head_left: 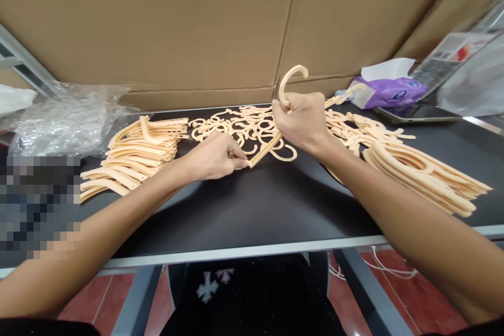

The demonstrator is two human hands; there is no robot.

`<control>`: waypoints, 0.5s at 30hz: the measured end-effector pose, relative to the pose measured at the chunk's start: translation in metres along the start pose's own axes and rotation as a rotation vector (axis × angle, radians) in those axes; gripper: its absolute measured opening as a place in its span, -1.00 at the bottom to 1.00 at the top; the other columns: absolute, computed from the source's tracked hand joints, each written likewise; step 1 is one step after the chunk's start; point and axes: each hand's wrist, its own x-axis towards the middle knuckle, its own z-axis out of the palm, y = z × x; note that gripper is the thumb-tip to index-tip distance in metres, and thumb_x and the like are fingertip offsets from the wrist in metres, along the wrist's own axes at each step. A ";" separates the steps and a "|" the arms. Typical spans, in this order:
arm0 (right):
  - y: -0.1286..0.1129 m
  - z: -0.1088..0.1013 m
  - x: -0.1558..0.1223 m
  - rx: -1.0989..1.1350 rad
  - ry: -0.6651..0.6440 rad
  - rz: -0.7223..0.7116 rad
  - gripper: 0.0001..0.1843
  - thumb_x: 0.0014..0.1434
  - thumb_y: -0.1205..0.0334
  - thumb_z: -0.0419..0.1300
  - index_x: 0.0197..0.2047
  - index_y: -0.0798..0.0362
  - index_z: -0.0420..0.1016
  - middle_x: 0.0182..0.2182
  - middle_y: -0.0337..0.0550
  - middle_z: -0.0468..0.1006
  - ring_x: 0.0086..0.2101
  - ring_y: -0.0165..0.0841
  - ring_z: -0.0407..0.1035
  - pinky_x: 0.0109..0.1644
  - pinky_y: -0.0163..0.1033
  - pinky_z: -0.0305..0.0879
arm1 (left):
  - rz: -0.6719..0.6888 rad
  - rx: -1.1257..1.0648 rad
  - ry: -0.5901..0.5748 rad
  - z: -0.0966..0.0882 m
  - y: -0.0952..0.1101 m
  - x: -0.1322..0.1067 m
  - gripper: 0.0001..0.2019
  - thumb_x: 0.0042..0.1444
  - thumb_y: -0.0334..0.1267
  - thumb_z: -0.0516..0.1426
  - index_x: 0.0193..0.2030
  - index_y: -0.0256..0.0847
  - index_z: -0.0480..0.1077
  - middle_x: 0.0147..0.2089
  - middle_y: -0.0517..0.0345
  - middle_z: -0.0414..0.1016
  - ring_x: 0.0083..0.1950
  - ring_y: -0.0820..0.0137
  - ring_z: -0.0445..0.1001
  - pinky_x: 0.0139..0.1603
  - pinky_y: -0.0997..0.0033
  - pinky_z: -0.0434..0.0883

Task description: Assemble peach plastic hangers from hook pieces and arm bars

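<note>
My right hand is wrapped around the middle of a cream plastic clothes hanger. Its hook curves up above the fist, and part of it shows beyond the hand on the right. At the lower end of one hanger arm, the fingertips of my left hand are closed in a pinch. Behind both hands lies a loose heap of cream hanger hooks. Left of them is a stack of cream hanger arms. The hanger's centre is hidden by my right fist.
Several hangers lie bundled at the right on the black tabletop. Farther back are a phone and a purple tissue pack. Clear plastic wrap is at the left. A cardboard wall closes off the back.
</note>
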 end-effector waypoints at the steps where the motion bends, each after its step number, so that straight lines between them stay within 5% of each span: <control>1: 0.000 0.000 0.000 0.001 -0.004 0.005 -0.53 0.11 0.40 0.13 -0.58 -0.05 -0.14 -0.67 -0.35 -0.08 -0.59 -0.43 -0.17 -0.41 -0.15 -0.15 | -0.005 0.017 0.004 0.000 0.002 0.000 -0.84 0.07 -0.34 0.20 -0.37 -0.21 0.66 -0.37 0.15 0.66 -0.35 0.38 0.54 -0.34 0.47 0.34; 15: 0.001 0.004 0.001 -0.048 0.029 0.013 -0.54 0.04 0.43 0.14 -0.61 -0.06 -0.11 -0.69 -0.34 -0.12 -0.60 -0.42 -0.20 -0.42 -0.14 -0.15 | 0.140 0.136 0.144 0.010 0.009 -0.008 -0.79 0.07 -0.38 0.17 -0.52 -0.21 0.61 -0.54 0.09 0.54 -0.48 0.38 0.42 -0.34 0.37 0.30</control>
